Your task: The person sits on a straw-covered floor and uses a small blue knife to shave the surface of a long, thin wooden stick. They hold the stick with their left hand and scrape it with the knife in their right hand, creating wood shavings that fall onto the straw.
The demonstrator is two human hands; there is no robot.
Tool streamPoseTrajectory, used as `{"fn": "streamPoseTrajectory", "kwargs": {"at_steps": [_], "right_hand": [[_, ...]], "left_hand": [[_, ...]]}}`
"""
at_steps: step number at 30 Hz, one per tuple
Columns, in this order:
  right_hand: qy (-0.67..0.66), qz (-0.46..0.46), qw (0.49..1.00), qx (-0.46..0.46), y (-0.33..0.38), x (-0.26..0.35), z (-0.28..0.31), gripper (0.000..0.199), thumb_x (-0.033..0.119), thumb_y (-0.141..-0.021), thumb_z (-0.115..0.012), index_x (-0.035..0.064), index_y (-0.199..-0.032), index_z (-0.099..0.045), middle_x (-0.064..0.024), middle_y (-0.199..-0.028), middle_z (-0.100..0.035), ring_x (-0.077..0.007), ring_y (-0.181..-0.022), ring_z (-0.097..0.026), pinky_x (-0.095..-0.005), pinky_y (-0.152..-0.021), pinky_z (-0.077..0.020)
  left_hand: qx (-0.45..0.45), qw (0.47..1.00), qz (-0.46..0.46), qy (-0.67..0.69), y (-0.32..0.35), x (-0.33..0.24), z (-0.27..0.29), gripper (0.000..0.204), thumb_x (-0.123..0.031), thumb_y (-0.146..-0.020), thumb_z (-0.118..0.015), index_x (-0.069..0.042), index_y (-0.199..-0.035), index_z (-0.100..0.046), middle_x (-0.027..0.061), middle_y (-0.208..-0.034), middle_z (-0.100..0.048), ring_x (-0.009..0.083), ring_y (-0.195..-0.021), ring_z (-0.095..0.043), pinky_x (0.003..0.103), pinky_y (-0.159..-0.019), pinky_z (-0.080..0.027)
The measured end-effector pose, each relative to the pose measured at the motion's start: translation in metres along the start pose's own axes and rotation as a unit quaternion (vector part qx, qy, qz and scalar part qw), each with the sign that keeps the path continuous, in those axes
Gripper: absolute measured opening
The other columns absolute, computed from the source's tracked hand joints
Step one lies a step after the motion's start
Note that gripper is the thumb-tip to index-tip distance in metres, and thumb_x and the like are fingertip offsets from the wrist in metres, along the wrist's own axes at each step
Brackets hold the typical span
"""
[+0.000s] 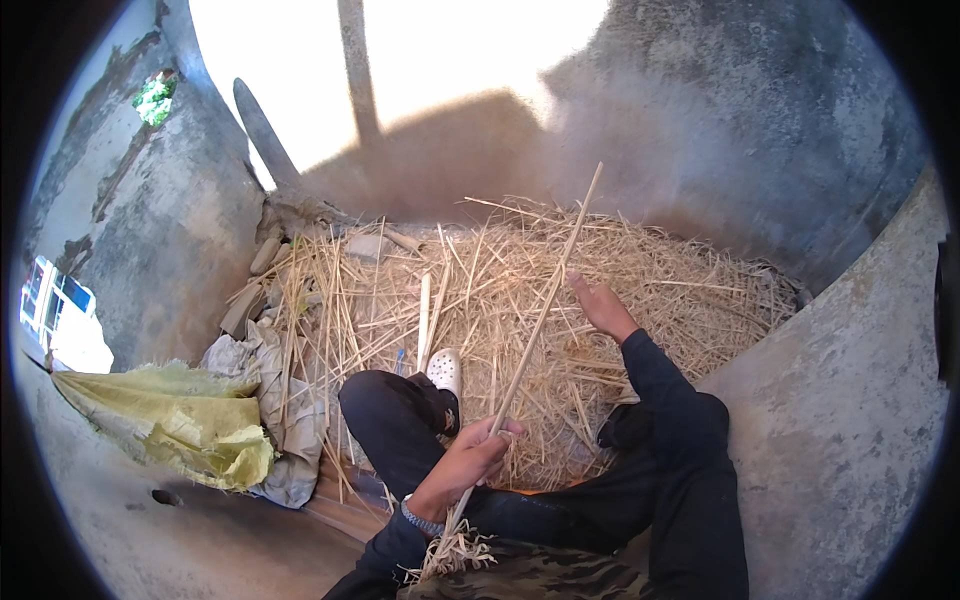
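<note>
A long thin pale strip (533, 345), looking like split bamboo or cane, slants from my lap up and away to the right. My left hand (475, 457) is closed around its lower part, with a watch-like band (422, 517) on the wrist. Below that hand, a tuft of curled shavings (455, 553) bunches at the strip's lower end, over my lap. My right hand (603, 308) is farther up, right beside the strip's upper half, with its fingers curled. Whether it grips the strip or something small is hidden.
Loose straw-like shavings (690, 290) cover the floor ahead. Concrete walls (750, 120) stand close around. To the left lie a yellow-green cloth sheet (170, 410), a grey sack (300, 430) and stones (265, 255). My foot wears a white clog (445, 370); flat pale slats (425, 310) lie beyond it.
</note>
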State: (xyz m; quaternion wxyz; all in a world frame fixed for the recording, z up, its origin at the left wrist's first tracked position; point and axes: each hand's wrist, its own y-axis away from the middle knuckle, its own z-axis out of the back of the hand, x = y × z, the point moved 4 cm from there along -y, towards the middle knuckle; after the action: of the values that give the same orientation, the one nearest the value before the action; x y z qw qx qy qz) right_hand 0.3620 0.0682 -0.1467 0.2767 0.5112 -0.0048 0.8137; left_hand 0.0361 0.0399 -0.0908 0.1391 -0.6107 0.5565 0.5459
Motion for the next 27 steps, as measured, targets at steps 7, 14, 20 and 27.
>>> {"fn": "streamPoseTrajectory", "kwargs": {"at_steps": [7,14,20,27], "right_hand": [[0.365,0.213,0.871,-0.251,0.012,0.022,0.003,0.072,0.073,-0.088,-0.037,0.0078,-0.069,-0.062,-0.0136,-0.056,-0.06,-0.0314,-0.053,-0.063,-0.0447,-0.049,-0.0467],[0.443,0.289,0.8,-0.282,-0.021,0.002,0.043,0.066,0.073,-0.084,-0.045,0.0107,-0.068,-0.058,-0.011,-0.052,-0.057,-0.0263,-0.047,-0.06,-0.0397,-0.044,-0.0449],[0.431,0.239,0.823,-0.281,-0.037,-0.02,0.068,0.066,0.074,-0.084,-0.043,0.0118,-0.067,-0.059,-0.0118,-0.054,-0.058,-0.0303,-0.052,-0.061,-0.0431,-0.047,-0.0459],[0.437,0.146,0.82,-0.341,-0.049,-0.033,0.111,0.067,0.073,-0.085,-0.044,0.0106,-0.072,-0.066,-0.0128,-0.06,-0.062,-0.0322,-0.058,-0.064,-0.0449,-0.052,-0.0484]], "left_hand": [[-0.028,0.993,-0.023,-0.109,0.008,0.003,0.005,0.02,-0.01,-0.099,-0.041,-0.005,-0.115,-0.051,-0.008,-0.06,-0.038,0.0021,-0.043,-0.032,0.02,-0.041,-0.026],[-0.018,0.96,-0.083,-0.266,0.004,0.01,0.006,0.017,-0.012,-0.099,-0.043,-0.006,-0.112,-0.052,-0.0076,-0.066,-0.04,0.0018,-0.052,-0.033,0.02,-0.047,-0.029],[-0.027,0.962,-0.089,-0.255,-0.002,0.023,0.007,0.016,-0.011,-0.098,-0.043,-0.006,-0.108,-0.054,-0.0064,-0.072,-0.041,0.0024,-0.062,-0.036,0.021,-0.054,-0.033],[0.024,0.976,-0.025,-0.213,0.04,0.025,0.004,0.02,-0.005,-0.091,-0.045,-0.005,-0.11,-0.052,0.0001,-0.079,-0.047,0.0071,-0.069,-0.042,0.024,-0.063,-0.038]]}}
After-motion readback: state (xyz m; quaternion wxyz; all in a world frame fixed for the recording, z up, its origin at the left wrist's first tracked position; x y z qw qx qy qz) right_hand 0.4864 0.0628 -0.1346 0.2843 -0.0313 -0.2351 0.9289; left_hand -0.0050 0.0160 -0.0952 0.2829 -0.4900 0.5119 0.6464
